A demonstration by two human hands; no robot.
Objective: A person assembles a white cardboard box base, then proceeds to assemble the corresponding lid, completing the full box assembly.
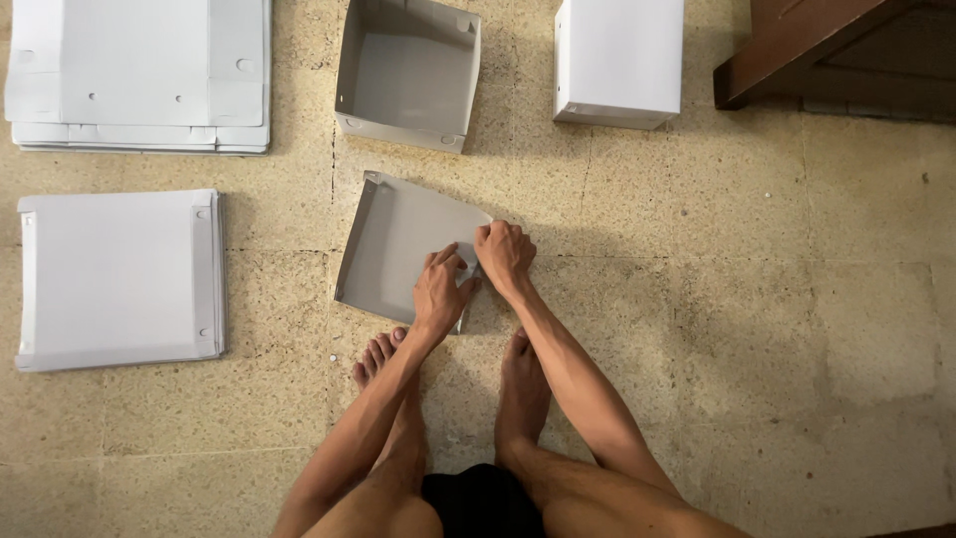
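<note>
A grey cardboard box (393, 239), partly folded with its left wall raised, lies on the stone floor just ahead of my bare feet. My left hand (440, 291) presses on its near right part, fingers spread over the panel. My right hand (505, 254) grips the right edge of the same box, fingers curled over the flap. Both forearms reach forward from the bottom of the view.
A stack of flat white sheets (139, 75) lies at the top left, a folded flat lid (119, 279) below it. An assembled open grey box (408, 70) and a closed white box (617, 60) sit ahead. Dark wooden furniture (797, 50) stands top right.
</note>
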